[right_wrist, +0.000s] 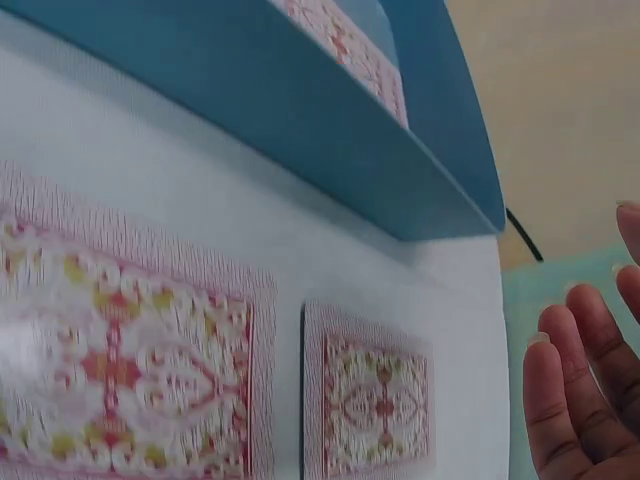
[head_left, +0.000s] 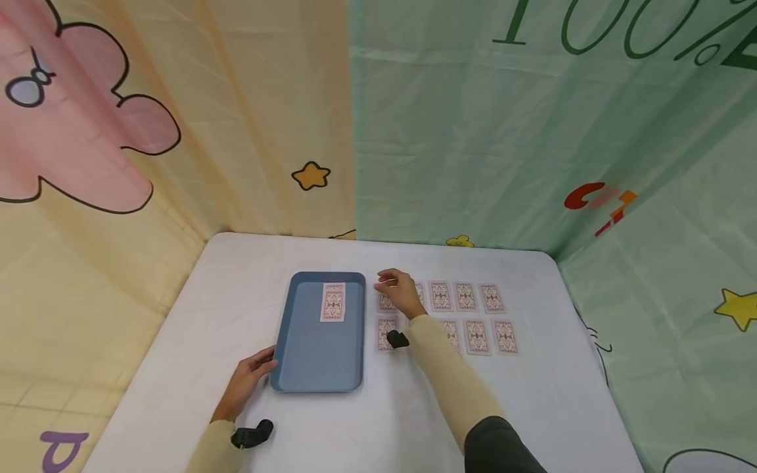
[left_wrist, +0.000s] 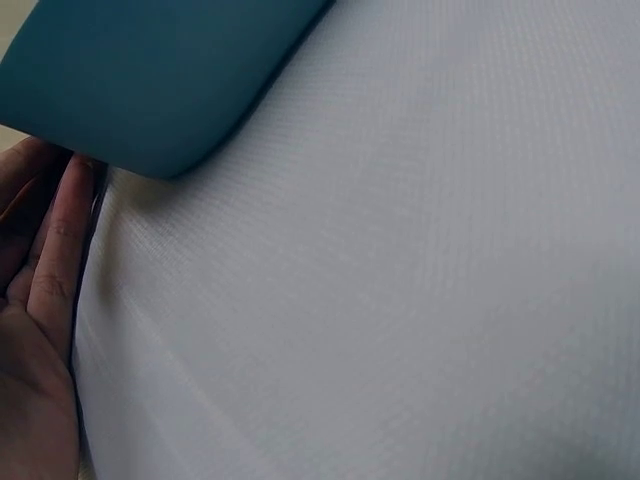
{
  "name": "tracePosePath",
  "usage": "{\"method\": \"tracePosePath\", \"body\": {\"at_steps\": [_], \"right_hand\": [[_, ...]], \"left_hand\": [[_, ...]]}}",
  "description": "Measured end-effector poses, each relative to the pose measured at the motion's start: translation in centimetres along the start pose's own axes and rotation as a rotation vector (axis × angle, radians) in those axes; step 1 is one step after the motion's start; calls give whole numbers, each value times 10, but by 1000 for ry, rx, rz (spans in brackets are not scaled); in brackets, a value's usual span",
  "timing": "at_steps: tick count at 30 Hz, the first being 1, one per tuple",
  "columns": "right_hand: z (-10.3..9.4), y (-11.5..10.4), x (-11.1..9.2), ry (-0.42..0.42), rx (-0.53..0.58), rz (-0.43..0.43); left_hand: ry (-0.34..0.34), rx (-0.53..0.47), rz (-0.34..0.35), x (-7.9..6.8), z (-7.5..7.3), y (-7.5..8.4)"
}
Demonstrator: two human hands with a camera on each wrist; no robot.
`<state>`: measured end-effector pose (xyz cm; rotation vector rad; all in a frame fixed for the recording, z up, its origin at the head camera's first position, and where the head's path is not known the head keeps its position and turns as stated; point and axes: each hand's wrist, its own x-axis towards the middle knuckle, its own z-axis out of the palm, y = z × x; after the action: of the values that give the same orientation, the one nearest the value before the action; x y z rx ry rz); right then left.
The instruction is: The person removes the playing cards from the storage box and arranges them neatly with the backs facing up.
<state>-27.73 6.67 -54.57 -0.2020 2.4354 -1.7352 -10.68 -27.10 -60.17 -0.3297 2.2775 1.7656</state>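
A blue tray [head_left: 319, 361] lies on the white table, with one patterned playing card [head_left: 334, 302] back side up near its far end. My left hand [head_left: 245, 381] rests against the tray's left edge; in the left wrist view its straight fingers [left_wrist: 62, 240] meet the tray's rim. Over the near-left card of the back row [head_left: 387, 303] hovers my right hand [head_left: 401, 292], just right of the tray. Its fingers [right_wrist: 590, 370] are loosely bent with nothing between them in the right wrist view. My right forearm and hand cover parts of the rows.
Two rows of playing cards, backs up, lie right of the tray, among them a back-row card [head_left: 465, 297] and a front-row card [head_left: 476, 337]. Printed curtains [head_left: 449, 144] hang behind and beside the white table [head_left: 568, 394]. Each wrist wears a black strap device [head_left: 253, 435].
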Motion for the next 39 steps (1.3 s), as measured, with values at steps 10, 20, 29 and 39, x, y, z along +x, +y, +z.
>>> {"method": "tracePosePath", "body": {"at_steps": [10,20,29,39], "right_hand": [[62,-21,6,-124,-11,-44],[103,-20,10,-154,-49,25],[115,-5,12,-102,-275,24],[124,0,16,-55,-362,72]], "left_hand": [[-8,-5,8,-1,-1,2],[-4,-6,-9,-4,-1,-1],[-6,-19,-2,-2,0,-3],[6,-21,3,-1,0,-2]]}}
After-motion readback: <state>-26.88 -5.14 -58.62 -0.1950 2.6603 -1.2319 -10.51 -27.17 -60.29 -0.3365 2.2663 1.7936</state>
